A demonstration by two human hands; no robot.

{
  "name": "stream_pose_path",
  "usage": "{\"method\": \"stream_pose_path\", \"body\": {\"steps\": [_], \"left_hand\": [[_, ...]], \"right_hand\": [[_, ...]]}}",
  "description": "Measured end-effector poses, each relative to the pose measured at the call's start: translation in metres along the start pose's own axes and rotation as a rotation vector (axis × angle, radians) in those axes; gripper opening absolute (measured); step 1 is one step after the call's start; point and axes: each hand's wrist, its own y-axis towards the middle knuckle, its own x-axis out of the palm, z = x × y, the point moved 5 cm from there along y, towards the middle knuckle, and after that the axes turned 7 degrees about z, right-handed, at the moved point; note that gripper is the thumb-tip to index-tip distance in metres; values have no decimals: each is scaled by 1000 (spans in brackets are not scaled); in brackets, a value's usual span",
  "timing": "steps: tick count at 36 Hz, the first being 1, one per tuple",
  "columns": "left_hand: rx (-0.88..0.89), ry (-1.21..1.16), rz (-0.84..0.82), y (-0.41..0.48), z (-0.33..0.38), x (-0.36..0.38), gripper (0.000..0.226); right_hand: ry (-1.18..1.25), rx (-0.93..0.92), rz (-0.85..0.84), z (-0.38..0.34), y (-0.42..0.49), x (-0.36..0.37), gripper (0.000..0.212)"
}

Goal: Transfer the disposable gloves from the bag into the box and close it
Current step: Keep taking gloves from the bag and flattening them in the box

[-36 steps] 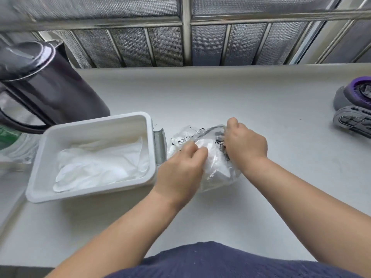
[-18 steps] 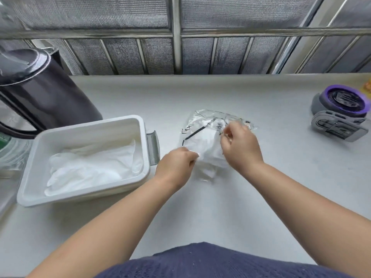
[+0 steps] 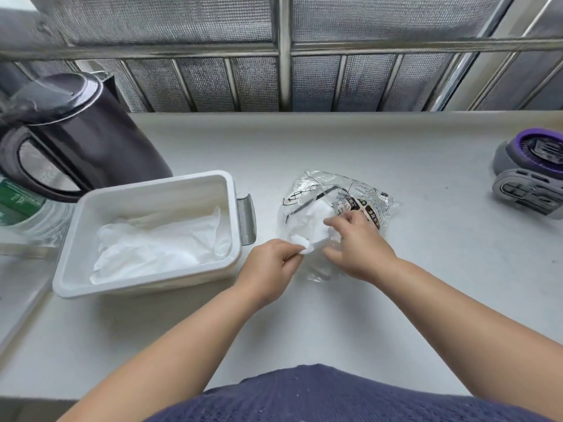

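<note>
Compared with half a second earlier, a tuft of the gloves (image 3: 303, 248) has been drawn from the bag (image 3: 359, 196) mouth and is pinched between thumb and fingers of the left hand (image 3: 269, 263). The right hand (image 3: 358, 245) is laid on the bag, which lies on the counter (image 3: 335, 141) near the box (image 3: 152, 196); whether film is gripped or merely pressed cannot be determined. A glove layer (image 3: 158, 248) is already held in the open box, so extraction is judged under way; closing remains outstanding.
</note>
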Motion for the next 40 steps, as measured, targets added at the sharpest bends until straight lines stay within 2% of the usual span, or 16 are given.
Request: {"method": "stream_pose_path", "body": {"steps": [3,6,8,10,12,15,18,20,24,28,31,34,37,39,40], "left_hand": [[-61,-145,-5,-2,-2,3,22],[-145,-474,67,-2,3,-3,17],[-191,-606,115,-1,6,-9,22],[-214,-621,121,1,5,-12,19],[-236,-525,101,3,-1,-11,23],[-286,-313,22,3,-11,-1,37],[-384,-282,-49,0,-19,14,45],[-472,-374,-82,-3,-22,25,38],[-592,-610,-91,2,-18,33,20],[-759,-956,-124,8,-5,42,25],[-757,-1011,-90,13,-6,44,19],[-711,-1025,-113,15,-4,38,12],[-668,-1089,-103,21,0,26,16],[-637,-1122,-113,26,3,18,21],[-615,-1107,-125,27,4,14,24]], "right_hand": [[-134,-21,-17,-4,-5,6,65],[-212,-54,82,-9,-5,3,57],[-203,-48,73,-10,-2,2,48],[-179,-37,45,-9,1,1,37],[-131,-19,51,-5,4,0,29],[-55,44,40,3,7,0,30],[39,82,-7,6,11,2,24],[110,89,-46,6,13,2,18],[134,84,-80,5,15,0,30],[153,92,-90,4,19,-5,33],[93,94,-48,0,17,-14,37],[-94,34,85,-5,18,-22,30],[10,-172,275,-21,12,-30,34],[15,-325,297,-29,10,-28,38],[12,-353,220,-31,10,-23,43]]}}
